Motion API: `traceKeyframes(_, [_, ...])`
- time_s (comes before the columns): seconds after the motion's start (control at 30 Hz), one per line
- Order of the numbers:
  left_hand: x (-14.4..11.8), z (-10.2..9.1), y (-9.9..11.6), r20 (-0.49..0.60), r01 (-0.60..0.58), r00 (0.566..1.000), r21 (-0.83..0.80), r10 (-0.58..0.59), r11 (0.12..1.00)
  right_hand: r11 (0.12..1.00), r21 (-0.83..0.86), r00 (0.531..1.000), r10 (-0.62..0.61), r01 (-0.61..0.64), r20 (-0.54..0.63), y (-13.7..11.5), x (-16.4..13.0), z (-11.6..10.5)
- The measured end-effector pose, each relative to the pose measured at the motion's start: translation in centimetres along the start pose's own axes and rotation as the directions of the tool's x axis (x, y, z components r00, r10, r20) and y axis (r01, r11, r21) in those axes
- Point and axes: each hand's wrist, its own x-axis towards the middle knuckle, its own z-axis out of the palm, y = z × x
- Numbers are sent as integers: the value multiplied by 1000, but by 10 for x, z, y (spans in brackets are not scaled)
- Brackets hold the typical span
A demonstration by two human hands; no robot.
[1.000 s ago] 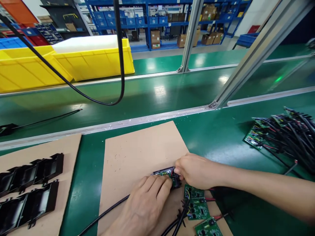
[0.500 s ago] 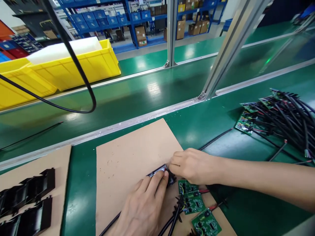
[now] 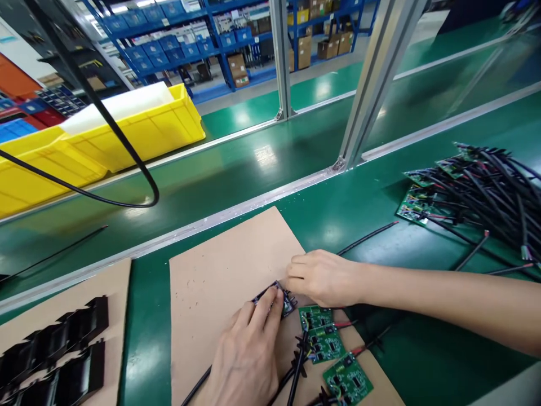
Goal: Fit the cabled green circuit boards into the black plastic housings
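A small black housing with a green circuit board (image 3: 282, 298) in it lies on a brown cardboard sheet (image 3: 228, 265). My left hand (image 3: 249, 352) presses its fingertips on the housing's near side. My right hand (image 3: 323, 277) grips its right end, fingers curled around it. A black cable (image 3: 198, 384) runs from under my left hand toward the near edge. Just right of the housing lie three green circuit boards (image 3: 323, 341) with black and red wires.
A heap of wired circuit boards (image 3: 477, 194) sits at the right. Black plastic housings (image 3: 54, 355) rest on a second cardboard sheet at the left. Yellow bins (image 3: 127, 127) stand beyond the green conveyor belt (image 3: 236, 169). Aluminium frame posts (image 3: 374, 79) rise behind. A black cable (image 3: 101, 118) hangs at the left.
The camera view has tilted and shifted slightly. Both hands stay on the housing; my left fingers have slid a little along its near side.
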Motion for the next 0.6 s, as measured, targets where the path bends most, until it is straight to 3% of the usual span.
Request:
traceKeyframes(0.1, [7, -4, 3, 38, -2, 999, 25, 1, 1000, 998, 19, 998, -57, 57, -11, 0, 1, 2])
traceKeyframes(0.23, [4, -11, 0, 76, 22, 997, -114, -13, 993, 998, 65, 1000, -13, 14, -18, 1, 0, 7])
traceKeyframes(0.4, [-27, -14, -18, -118, 214, 966, -141, -231, 967, 997, 78, 999, 28, -25, -36, 4, -2, 5])
traceKeyframes(0.53, [-51, -6, -27, -58, 309, 945, -161, -322, 937, 984, 145, 995, 101, -100, 1, 8, -9, -2])
traceKeyframes(0.6, [-58, -4, -31, -27, 301, 949, -221, -315, 928, 990, 86, 994, 112, -113, 16, 10, -15, -4])
